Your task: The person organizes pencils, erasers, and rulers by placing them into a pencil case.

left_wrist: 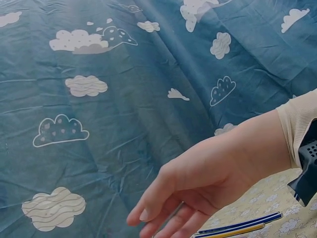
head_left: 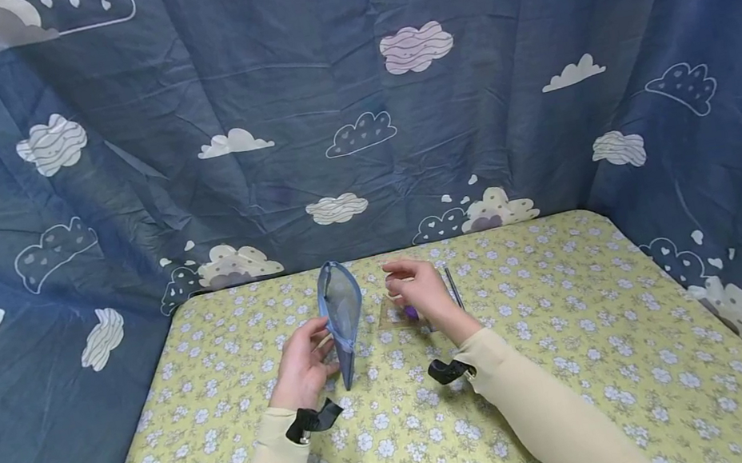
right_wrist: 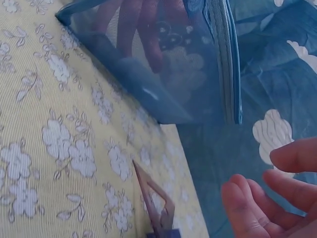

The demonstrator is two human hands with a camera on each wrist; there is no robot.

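Observation:
My left hand (head_left: 301,366) holds a blue mesh zipper pouch (head_left: 343,301) by its side, and the pouch's zipped edge gapes. Through the mesh of the pouch (right_wrist: 188,74), fingers show in the right wrist view. Over to the right, my right hand (head_left: 420,288) hovers above the table with loosely bent fingers; I see nothing held in it. Below it lie a clear triangular set square (head_left: 390,317) and a small purple item (head_left: 410,312), partly hidden by the hand. The left wrist view shows the right hand (left_wrist: 198,183) above a blue-and-white striped pencil (left_wrist: 247,222) and a yellow pencil (left_wrist: 237,231).
A dark pencil (head_left: 453,287) lies just right of the right hand. Yellow flowered cloth (head_left: 223,401) covers the table. Dark blue curtains (head_left: 285,59) with cloud prints hang along the back and both sides.

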